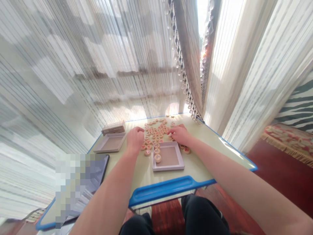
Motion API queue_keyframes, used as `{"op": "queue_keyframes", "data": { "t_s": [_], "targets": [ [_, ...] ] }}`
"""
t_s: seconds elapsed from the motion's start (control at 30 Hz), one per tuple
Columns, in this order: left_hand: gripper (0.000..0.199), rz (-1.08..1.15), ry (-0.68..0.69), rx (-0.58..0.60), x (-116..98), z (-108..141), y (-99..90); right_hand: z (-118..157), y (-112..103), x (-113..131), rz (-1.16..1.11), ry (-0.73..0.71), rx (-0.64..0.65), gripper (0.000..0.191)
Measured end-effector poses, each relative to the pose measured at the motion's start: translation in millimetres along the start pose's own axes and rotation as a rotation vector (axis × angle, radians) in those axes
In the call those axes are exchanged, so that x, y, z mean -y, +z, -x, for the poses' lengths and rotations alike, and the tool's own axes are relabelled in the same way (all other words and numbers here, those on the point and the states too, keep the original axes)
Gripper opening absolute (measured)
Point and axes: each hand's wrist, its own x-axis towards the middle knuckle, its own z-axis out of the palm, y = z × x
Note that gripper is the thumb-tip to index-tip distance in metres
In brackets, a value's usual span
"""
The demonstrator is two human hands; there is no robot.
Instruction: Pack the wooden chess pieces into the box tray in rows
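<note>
Many round wooden pieces (pixel 147 152) with printed characters lie scattered over the middle of the pale table. Near the front edge sits a shallow white box (pixel 181 162), with several pieces (pixel 157 158) in a column along its left side. My left hand (pixel 135 138) is at the left border of the scattered pieces, its fingers curled in; what they hold, if anything, is hidden. Over the pieces behind the box's right corner is my right hand (pixel 179 133), fingers bent downward near a piece; whether it grips one is too small to tell.
A second shallow tray (pixel 111 143) and a stack of flat boxes (pixel 113 127) are at the back left. A dark-edged tablet or screen (pixel 104 169) lies left of my left forearm. The blue table edge (pixel 162 189) faces me; curtains hang behind.
</note>
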Motion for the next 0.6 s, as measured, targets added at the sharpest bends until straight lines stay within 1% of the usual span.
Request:
{"op": "queue_keyframes", "data": {
  "t_s": [0.1,0.2,0.33,0.6],
  "targets": [
    [0.032,0.000,0.009,-0.002,2,-1,1.7,-2,2,-5,0.061,0.006,-0.010,0.022],
    [0.032,-0.006,0.014,-0.007,2,-1,1.9,-1,0,-6,0.066,0.019,0.005,0.020],
    [0.033,-0.028,-0.001,0.011,1,-2,2.0,2,-4,-5,0.052,0.006,0.027,0.028],
    [0.033,-0.087,0.042,0.033,2,0,4.5,2,-8,-8,0.094,0.047,0.039,0.031]
  ]
}}
